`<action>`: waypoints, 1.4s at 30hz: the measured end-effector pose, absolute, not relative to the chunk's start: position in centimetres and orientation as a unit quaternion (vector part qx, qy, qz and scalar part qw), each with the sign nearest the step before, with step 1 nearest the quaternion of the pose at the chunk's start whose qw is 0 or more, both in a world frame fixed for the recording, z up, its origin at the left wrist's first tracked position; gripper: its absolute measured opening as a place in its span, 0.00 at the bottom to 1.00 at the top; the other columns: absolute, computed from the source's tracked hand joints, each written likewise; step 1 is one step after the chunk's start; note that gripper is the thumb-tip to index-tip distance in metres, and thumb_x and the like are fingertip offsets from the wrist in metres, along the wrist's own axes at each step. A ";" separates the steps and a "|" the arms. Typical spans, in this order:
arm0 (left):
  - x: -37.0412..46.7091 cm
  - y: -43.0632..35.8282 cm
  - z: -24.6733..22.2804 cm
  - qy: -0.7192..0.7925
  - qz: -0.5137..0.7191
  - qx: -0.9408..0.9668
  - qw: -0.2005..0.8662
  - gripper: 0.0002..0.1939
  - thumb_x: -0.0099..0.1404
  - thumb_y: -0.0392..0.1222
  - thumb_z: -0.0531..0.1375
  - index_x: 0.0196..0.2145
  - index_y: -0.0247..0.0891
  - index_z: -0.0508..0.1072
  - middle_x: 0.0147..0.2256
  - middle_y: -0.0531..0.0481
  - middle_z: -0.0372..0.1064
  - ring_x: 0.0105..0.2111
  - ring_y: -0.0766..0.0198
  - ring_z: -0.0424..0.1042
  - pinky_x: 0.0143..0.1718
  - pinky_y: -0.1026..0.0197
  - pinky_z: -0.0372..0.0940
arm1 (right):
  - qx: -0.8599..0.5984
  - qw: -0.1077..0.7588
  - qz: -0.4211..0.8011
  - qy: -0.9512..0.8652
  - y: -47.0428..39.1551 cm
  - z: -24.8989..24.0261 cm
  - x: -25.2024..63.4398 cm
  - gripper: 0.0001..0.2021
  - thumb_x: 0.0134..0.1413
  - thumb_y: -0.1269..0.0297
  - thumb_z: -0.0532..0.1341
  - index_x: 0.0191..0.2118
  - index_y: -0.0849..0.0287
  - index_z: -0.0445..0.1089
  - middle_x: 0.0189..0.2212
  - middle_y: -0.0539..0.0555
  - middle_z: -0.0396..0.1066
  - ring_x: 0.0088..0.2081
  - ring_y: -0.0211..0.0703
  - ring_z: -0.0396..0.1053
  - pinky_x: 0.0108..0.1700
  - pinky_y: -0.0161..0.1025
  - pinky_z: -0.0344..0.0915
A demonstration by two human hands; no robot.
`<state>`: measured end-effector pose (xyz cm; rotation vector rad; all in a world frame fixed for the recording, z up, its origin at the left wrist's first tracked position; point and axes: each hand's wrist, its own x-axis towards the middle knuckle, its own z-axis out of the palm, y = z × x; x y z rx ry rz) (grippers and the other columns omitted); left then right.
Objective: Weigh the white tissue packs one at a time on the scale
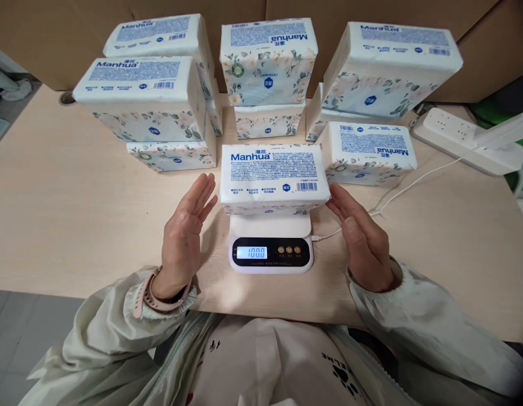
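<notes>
A pack of tissues (273,177) printed "Manhua" rests flat on a white digital kitchen scale (271,242), whose lit display reads 100.0. To the pack's left, my left hand (187,234) is open, palm inward, fingers stretched out and a little apart from the wrapper. On the other side my right hand (363,237) is also open, its fingertips at the pack's right end; whether they touch it I cannot tell. Neither hand grips anything. The pack covers the back part of the scale.
Stacked tissue packs stand behind: a left stack (138,101), a middle stack (267,73) and a right stack (388,73). A single pack (371,152) lies nearer at right. A power strip (468,138) feeds a white cable (413,183) to the scale. Cardboard (350,10) rises behind.
</notes>
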<state>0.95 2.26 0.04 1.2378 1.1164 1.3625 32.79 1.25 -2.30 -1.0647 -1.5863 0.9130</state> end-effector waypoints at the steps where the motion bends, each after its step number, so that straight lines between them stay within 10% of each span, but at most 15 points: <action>1: 1.0 2.3 0.1 0.456 0.558 0.506 0.474 0.28 0.78 0.68 0.54 0.67 0.58 0.77 0.73 0.55 0.67 0.80 0.44 0.55 0.81 0.34 0.54 | -0.439 0.489 0.375 -0.653 1.2 -2.3 32.8 0.27 0.78 0.54 0.56 0.77 0.34 0.61 0.77 0.42 0.64 0.78 0.55 0.62 0.80 0.63 0.63; 42: 0.3 2.2 -0.4 0.425 0.557 0.542 0.464 0.28 0.81 0.65 0.51 0.70 0.59 0.74 0.73 0.57 0.67 0.78 0.47 0.59 0.78 0.37 0.61 | -0.426 0.486 0.370 -0.668 1.3 -2.1 32.6 0.28 0.79 0.56 0.55 0.78 0.33 0.58 0.78 0.40 0.62 0.79 0.55 0.60 0.80 0.62 0.62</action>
